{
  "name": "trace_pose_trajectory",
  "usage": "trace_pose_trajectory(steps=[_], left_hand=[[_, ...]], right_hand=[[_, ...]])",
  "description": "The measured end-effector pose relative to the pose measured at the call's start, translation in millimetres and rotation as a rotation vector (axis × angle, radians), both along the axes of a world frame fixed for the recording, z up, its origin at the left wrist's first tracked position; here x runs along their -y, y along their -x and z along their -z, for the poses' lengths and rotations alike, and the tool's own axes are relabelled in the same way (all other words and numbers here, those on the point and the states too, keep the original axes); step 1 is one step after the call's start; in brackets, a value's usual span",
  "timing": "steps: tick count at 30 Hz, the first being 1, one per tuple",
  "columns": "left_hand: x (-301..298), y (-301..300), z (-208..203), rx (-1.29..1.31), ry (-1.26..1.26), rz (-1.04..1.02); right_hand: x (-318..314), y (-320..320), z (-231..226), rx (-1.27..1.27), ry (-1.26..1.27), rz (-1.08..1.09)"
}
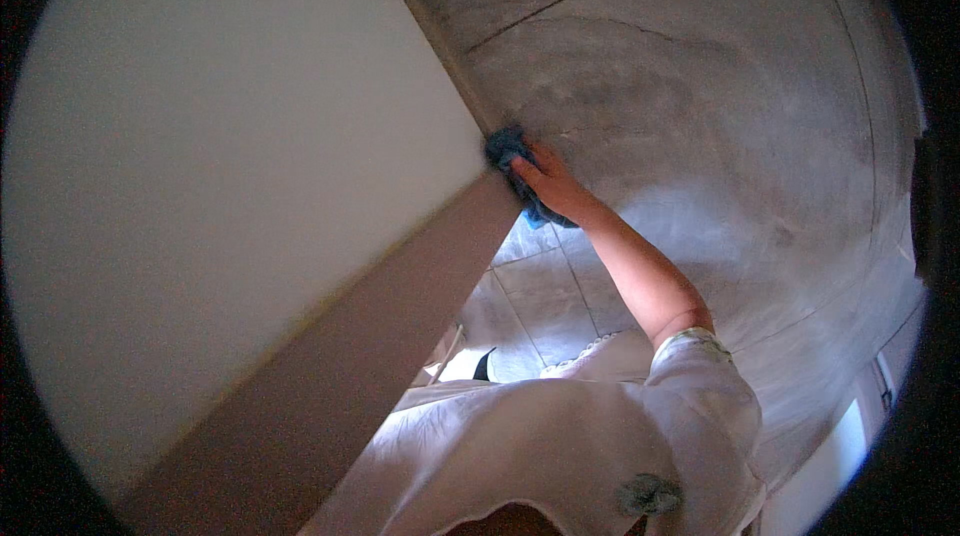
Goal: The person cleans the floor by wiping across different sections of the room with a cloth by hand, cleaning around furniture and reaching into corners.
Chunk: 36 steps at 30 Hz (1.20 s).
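Observation:
My right hand (548, 179) reaches up with a bent arm and grips a bunched dark blue cloth (507, 148). The cloth presses at the corner where a broad pale panel (250, 116), its brownish side face (380, 306) and the grey tiled wall (720, 126) come together. Part of the cloth hangs below my palm, with a lighter blue end showing. My fingers close over the cloth, and the fingertips are partly hidden in it. My left hand is out of sight.
Dark seams run across the marbled grey tiles. A narrow brown strip (440, 46) borders the panel along the wall. Tiled floor (545, 286) shows below the panel's side face. A dark object (918, 206) stands at the far right rim, above a pale bright surface (840, 446).

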<state>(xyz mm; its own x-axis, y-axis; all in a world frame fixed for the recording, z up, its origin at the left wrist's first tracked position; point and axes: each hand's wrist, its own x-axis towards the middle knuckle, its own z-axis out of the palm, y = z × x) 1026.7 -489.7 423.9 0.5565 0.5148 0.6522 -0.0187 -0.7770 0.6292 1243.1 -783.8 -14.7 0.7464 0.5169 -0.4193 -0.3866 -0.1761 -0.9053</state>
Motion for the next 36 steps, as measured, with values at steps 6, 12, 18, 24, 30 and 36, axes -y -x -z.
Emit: trace_pose_trajectory(steps=[6, 12, 18, 24, 30, 36], left_hand=[[3.7, 24.3, 0.3, -0.081, -0.011, -0.216], [9.1, 42.0, 8.0, -0.149, 0.010, -0.292], [21.6, 65.0, 30.5, -0.216, 0.027, -0.350], [60.0, 70.2, 128.7, -0.738, 0.010, -0.295], [165.1, -1.2, 288.7, -1.055, 0.380, 0.285], [212.2, -58.0, 271.4, -1.152, 0.051, 0.725]], right_hand=[[-32.1, -33.3, -17.6, 0.495, 0.098, -0.030], [-121.5, -141.7, -13.5, 0.437, 0.195, 0.124], [-79.8, -91.2, 3.4, 0.527, 0.092, 0.079], [68.3, -6.9, -24.7, 0.330, 0.355, -0.247], [73.5, 23.1, -26.0, 0.892, 0.734, -0.066], [45.1, 17.1, 3.6, 1.115, 0.835, -0.531]])
